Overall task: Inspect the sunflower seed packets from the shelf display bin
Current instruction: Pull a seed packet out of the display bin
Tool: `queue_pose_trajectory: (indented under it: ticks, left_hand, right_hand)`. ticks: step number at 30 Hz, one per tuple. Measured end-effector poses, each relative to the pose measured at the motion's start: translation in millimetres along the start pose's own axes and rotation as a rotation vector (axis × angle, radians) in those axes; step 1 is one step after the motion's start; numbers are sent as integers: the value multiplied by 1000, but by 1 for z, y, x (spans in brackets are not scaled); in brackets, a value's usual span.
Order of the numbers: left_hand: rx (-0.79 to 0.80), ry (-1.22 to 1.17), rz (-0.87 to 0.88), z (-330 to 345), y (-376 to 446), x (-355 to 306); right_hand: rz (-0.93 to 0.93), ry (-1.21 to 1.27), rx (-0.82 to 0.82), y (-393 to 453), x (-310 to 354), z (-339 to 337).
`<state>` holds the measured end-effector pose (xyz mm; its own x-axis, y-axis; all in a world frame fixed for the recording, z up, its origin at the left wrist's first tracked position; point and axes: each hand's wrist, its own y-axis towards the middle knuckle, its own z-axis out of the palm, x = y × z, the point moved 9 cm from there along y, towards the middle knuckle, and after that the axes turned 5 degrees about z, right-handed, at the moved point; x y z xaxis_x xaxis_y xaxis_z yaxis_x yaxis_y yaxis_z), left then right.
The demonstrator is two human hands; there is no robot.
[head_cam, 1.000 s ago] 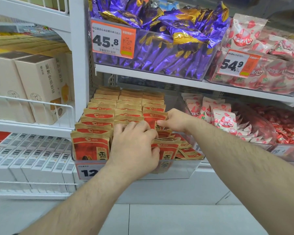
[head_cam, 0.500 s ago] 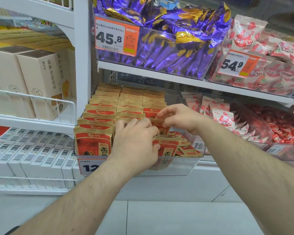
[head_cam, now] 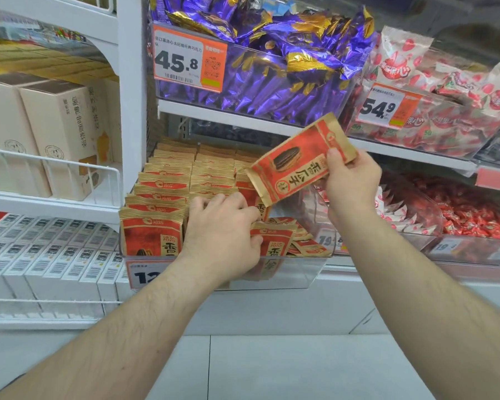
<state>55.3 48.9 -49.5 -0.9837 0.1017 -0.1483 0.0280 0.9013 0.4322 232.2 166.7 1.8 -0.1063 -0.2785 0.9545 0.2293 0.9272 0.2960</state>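
Pinched between thumb and fingers of the right hand, a single red-and-tan sunflower seed packet hangs tilted above the right side of the clear display bin. Inside the bin, the left hand rests on rows of upright matching packets, fingers curled round the top of one. Above the bin sit purple-wrapped sweets behind a 45.8 price tag.

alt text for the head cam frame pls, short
A right hand holds a red-and-gold sunflower seed packet tilted above a clear plastic shelf bin of matching packets, while the left hand rests among the upright rows.
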Motion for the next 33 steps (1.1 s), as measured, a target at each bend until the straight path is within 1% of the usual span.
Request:
queue_pose_trajectory:
  ticks: [3,5,8,12,14,17,18,19,20,22,25,28,30,33]
  left_hand:
    - [3,8,-4,0,-1,0]
    - [0,16,-5,0,-1,-1]
    - [-3,35,-5,-2,-2,-3]
    - [-19,26,-3,-4,-4,-4]
    - [-108,-9,26,-11,-7,-9]
    - [-341,-122,127,-34,-17,-23]
    - [-385,-190,176,-40,-22,-29]
    - [-382,-278,207,-42,-26,-35]
    - [-337,-374,211,-41,-29,-40]
    - [-182,-569,168,-24,-34,-48]
    - [80,-842,23,20,-44,-55]
    - [316,-1086,-79,57,-58,-74]
    - [417,-1164,-127,71,-68,-86]
    - [450,-1190,-172,80,-74,-93]
  right_hand:
    - [102,304,-192,-6,1,-41]
    - [150,398,-253,-16,1,-62]
    - [144,393,-200,-37,6,-78]
    - [126,272,-75,-67,0,-86]
    - [112,173,-17,-78,-5,-91]
    - [131,75,56,-93,-15,-96]
    - [145,46,74,-96,-20,-97]
    - [153,14,91,-99,-23,-99]
    - [150,-19,107,-102,-26,-100]
    - [118,-68,133,-106,-28,-101]
    - [107,-118,165,-110,-33,-102]
    - [117,-119,212,-114,-38,-101]
    - [124,-114,246,-117,-40,-101]
    - [128,-107,267,-121,-41,-101]
